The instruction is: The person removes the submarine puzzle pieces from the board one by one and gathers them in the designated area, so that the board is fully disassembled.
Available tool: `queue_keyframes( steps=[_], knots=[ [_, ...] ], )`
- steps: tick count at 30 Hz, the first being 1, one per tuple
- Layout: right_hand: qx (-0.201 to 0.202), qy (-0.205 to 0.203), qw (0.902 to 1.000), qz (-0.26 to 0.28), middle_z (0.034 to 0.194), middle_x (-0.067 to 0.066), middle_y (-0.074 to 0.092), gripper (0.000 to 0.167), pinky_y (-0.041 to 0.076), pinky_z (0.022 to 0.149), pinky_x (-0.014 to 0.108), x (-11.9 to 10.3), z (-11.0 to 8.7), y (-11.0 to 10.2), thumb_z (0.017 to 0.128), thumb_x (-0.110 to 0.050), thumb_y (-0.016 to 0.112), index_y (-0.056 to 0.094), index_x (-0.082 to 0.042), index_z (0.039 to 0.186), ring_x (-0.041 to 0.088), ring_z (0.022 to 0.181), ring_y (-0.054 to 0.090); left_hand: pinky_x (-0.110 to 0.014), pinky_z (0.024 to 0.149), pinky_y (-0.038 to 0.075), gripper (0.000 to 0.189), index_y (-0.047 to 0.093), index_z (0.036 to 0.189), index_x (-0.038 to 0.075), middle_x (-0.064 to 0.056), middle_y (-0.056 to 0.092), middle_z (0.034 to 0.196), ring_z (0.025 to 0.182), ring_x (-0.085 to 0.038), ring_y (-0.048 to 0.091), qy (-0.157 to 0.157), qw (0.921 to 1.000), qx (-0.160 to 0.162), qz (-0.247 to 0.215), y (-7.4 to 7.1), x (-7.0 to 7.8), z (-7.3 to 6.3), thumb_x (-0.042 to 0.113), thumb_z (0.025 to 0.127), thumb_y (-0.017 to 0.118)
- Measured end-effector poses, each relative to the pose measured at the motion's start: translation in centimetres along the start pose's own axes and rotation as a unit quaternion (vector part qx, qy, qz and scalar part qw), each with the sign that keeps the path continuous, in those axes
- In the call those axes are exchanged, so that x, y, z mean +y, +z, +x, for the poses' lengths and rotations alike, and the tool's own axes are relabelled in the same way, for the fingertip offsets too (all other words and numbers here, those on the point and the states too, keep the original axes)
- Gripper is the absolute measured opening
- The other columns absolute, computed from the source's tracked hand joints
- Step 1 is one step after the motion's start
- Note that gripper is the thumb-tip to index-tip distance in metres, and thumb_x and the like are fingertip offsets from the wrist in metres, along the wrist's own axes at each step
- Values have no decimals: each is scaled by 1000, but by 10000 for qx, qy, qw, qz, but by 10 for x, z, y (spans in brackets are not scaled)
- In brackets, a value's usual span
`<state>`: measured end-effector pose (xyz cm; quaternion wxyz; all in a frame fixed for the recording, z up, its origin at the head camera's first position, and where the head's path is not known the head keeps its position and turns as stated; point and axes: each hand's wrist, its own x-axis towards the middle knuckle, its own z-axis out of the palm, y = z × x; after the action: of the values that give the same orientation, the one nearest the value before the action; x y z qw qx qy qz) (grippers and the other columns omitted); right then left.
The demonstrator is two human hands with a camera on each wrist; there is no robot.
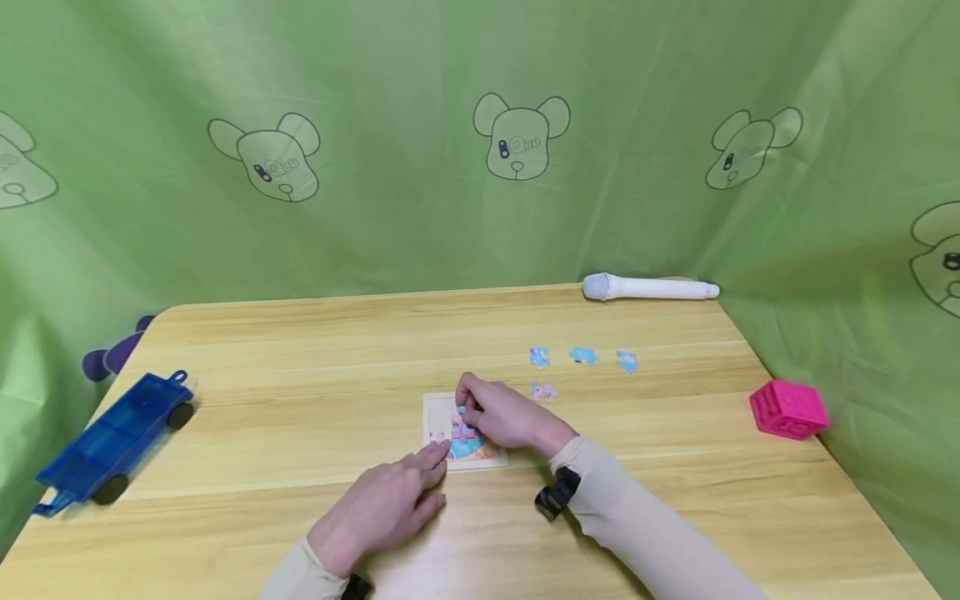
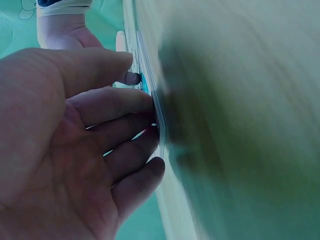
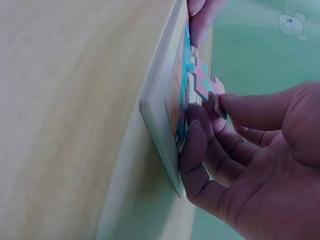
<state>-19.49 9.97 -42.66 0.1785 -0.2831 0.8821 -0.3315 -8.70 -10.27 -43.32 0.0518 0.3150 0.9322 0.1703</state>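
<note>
A white-framed puzzle board lies flat on the table, with joined pink, teal and orange pieces in its near part. My right hand is over the board's right side. In the right wrist view its thumb and fingers pinch a pink and teal puzzle piece, tilted up from the board, while other fingertips rest at the frame. My left hand rests at the board's near left corner, fingers extended, fingertips on its edge; in the left wrist view the palm is bare.
Several loose puzzle pieces lie beyond the board to the right. A white toy microphone lies at the back edge, a pink block at the right edge. On the left stand a blue toy trailer and a purple object. Green curtains surround the table.
</note>
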Motion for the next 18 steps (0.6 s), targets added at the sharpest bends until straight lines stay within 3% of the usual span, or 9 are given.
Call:
queue_keyframes(
  steps=[18],
  knots=[
    [190, -169, 9996, 125, 82, -1, 58, 8, 50, 69, 31, 7, -18, -23, 95, -1, 61, 62, -9, 99, 14, 76, 55, -45, 103, 44, 45, 56, 135, -4, -15, 43, 149, 131, -31, 47, 37, 9998, -18, -174, 0, -2, 0, 22, 98, 60]
  ],
)
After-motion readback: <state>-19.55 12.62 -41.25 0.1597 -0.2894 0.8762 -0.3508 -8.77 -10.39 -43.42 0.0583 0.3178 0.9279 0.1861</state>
